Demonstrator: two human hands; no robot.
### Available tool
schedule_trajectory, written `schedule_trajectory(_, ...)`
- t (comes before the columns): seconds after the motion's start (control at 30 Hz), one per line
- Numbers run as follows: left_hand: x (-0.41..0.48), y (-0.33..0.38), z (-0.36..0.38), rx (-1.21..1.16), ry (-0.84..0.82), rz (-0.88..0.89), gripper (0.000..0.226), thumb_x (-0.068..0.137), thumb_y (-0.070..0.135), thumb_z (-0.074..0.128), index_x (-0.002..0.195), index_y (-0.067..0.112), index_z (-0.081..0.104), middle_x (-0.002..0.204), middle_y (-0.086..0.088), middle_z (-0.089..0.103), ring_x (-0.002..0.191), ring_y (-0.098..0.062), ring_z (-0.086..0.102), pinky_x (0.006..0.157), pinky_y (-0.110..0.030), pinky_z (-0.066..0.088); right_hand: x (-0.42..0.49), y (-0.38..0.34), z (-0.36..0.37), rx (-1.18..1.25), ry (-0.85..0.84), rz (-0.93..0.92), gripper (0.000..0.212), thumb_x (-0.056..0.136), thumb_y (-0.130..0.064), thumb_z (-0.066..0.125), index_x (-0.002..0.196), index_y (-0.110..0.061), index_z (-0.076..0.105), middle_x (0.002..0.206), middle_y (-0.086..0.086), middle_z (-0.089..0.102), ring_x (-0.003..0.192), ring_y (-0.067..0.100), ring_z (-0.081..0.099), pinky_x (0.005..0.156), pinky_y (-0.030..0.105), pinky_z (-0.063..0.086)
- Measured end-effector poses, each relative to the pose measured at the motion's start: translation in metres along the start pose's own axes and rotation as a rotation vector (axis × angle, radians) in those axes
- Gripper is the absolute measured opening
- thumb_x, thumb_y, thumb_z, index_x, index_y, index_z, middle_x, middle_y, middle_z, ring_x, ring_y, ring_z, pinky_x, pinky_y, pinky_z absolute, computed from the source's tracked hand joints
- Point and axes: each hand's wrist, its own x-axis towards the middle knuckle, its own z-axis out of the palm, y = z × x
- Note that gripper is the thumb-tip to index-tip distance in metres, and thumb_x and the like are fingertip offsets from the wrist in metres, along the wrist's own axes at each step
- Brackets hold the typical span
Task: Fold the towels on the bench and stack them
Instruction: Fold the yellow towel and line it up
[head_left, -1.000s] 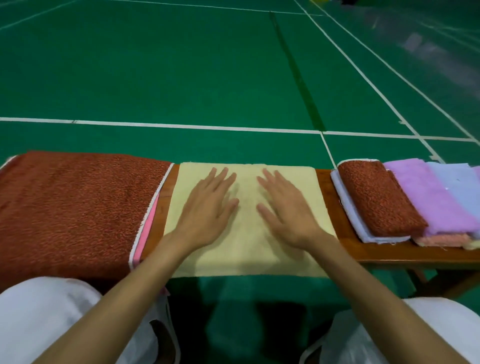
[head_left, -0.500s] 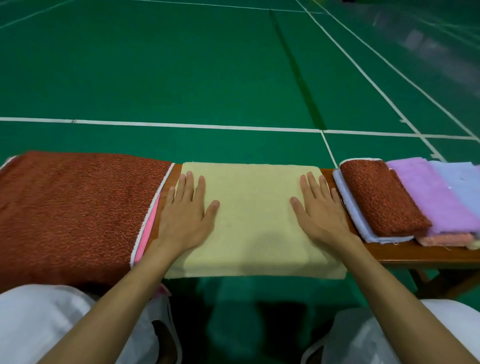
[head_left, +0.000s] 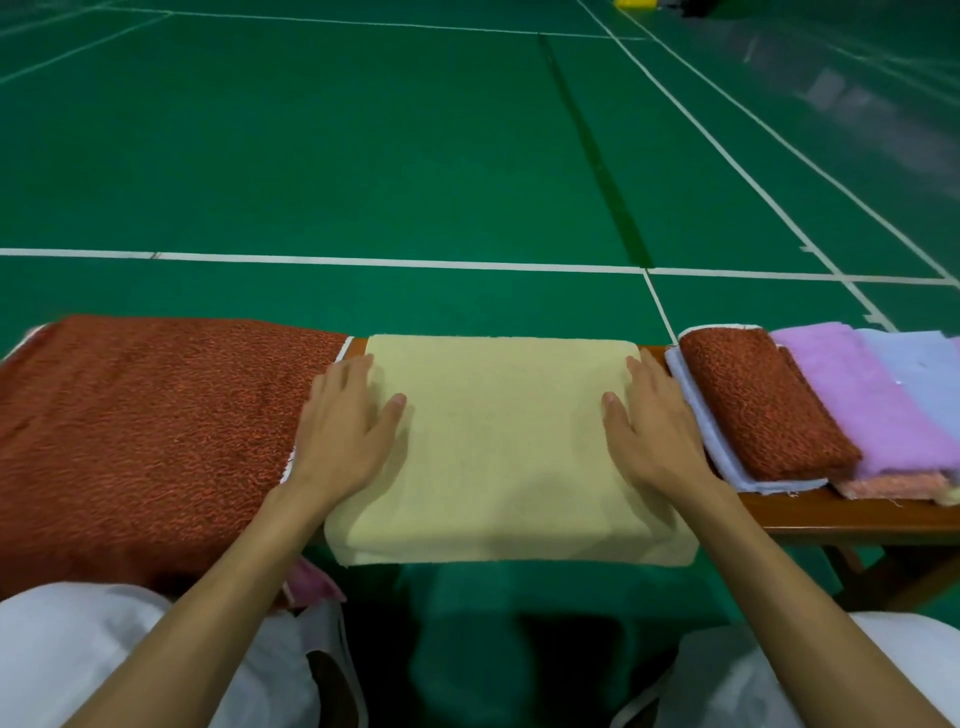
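On the desk (head_left: 841, 514), frame centre: folded towel (head_left: 498, 447), our left hand (head_left: 340, 431) and right hand (head_left: 657, 431) on its ends. Frame left: spread towel (head_left: 145, 431). Frame right: overlapping towels (head_left: 769, 405).

So our left hand (head_left: 343, 431) and right hand (head_left: 655, 431) are no longer together mid yellow towel (head_left: 498, 457); they slide apart and now lie flat at its left and right edges.

Two hands (head_left: 340, 431) (head_left: 657, 431), one bench (head_left: 857, 517), one yellow towel (head_left: 498, 452), two rust-red towels (head_left: 145, 431) (head_left: 763, 405) (one spread, one folded).
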Motion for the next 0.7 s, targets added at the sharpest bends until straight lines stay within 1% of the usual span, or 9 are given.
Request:
schedule_trajectory(0.03,0.002,-0.003,-0.002,0.010,0.065,-0.030,0.048,0.100,0.041,0.056,0.136,0.010,0.053,0.131,-0.012,0.053,0.123,-0.034,0.047,0.098,-0.047,0.044,0.001,-0.002,-0.004,0.025,0.072,0.041,0.055,0.106,-0.033,0.047,0.150,-0.002,0.036,0.157,0.017,0.036,0.144,0.037,0.032,0.117,0.047,0.031)
schedule_trajectory(0.1,0.004,-0.006,-0.003,0.008,0.112,-0.125,0.038,0.096,0.034,0.065,0.124,0.009,0.059,0.118,-0.012,0.055,0.111,-0.032,0.051,0.086,-0.041,0.043,0.001,-0.007,-0.009,0.025,0.151,0.129,0.039,0.101,-0.024,0.056,0.132,-0.001,0.048,0.134,0.019,0.050,0.123,0.036,0.046,0.101,0.047,0.040)
schedule_trajectory(0.23,0.004,-0.004,-0.003,0.043,0.126,-0.198,0.035,0.089,0.039,0.075,0.110,0.014,0.062,0.107,-0.007,0.058,0.093,-0.027,0.057,0.075,-0.037,0.042,0.004,-0.012,-0.004,-0.095,0.125,0.263,0.036,0.100,-0.025,0.058,0.123,0.002,0.052,0.129,0.023,0.052,0.118,0.038,0.050,0.096,0.047,0.043)
schedule_trajectory(0.3,0.007,-0.002,-0.003,0.057,0.100,-0.204,0.031,0.089,0.040,0.076,0.100,0.016,0.059,0.098,-0.003,0.060,0.089,-0.026,0.058,0.072,-0.038,0.044,0.010,-0.013,-0.004,-0.069,0.086,0.299,0.031,0.099,-0.024,0.058,0.116,0.003,0.055,0.121,0.023,0.059,0.111,0.040,0.057,0.086,0.044,0.047)
schedule_trajectory(0.37,0.012,-0.002,-0.003,0.041,0.043,-0.233,0.027,0.091,0.034,0.074,0.092,0.010,0.061,0.088,-0.003,0.064,0.084,-0.027,0.061,0.068,-0.039,0.048,0.015,-0.012,-0.006,-0.019,0.059,0.308,0.020,0.098,-0.021,0.059,0.096,-0.001,0.057,0.099,0.018,0.064,0.095,0.040,0.061,0.070,0.039,0.044)
schedule_trajectory(0.47,0.016,-0.003,-0.003,0.036,-0.006,-0.241,0.021,0.093,0.027,0.070,0.087,0.008,0.064,0.079,-0.006,0.063,0.076,-0.029,0.061,0.063,-0.040,0.048,0.014,-0.010,-0.012,-0.001,0.022,0.285,0.030,0.096,-0.020,0.057,0.071,-0.010,0.043,0.074,0.009,0.051,0.075,0.034,0.052,0.058,0.036,0.033)
schedule_trajectory(0.6,0.014,-0.002,-0.012,-0.172,-0.039,-0.211,0.018,0.098,0.023,0.066,0.089,0.008,0.060,0.084,-0.013,0.065,0.081,-0.030,0.063,0.073,-0.047,0.052,0.014,-0.003,-0.019,0.049,-0.006,0.234,0.025,0.101,-0.015,0.050,0.078,-0.007,0.043,0.075,0.010,0.049,0.077,0.034,0.052,0.061,0.038,0.034)
schedule_trajectory(0.67,0.013,0.002,-0.023,-0.496,-0.151,-0.268,0.019,0.100,0.023,0.067,0.099,0.004,0.063,0.095,-0.023,0.071,0.087,-0.032,0.071,0.082,-0.052,0.056,0.014,0.001,-0.026,0.216,-0.007,0.243,0.017,0.103,-0.016,0.049,0.097,0.000,0.049,0.085,0.014,0.054,0.083,0.034,0.054,0.070,0.042,0.041)
schedule_trajectory(0.7,0.011,0.005,-0.028,-0.650,-0.220,-0.312,0.018,0.100,0.019,0.066,0.105,0.003,0.064,0.099,-0.021,0.074,0.091,-0.030,0.074,0.083,-0.050,0.058,0.012,0.002,-0.030,0.345,-0.011,0.259,0.016,0.103,-0.015,0.049,0.105,0.001,0.050,0.089,0.014,0.056,0.086,0.033,0.054,0.073,0.042,0.043)
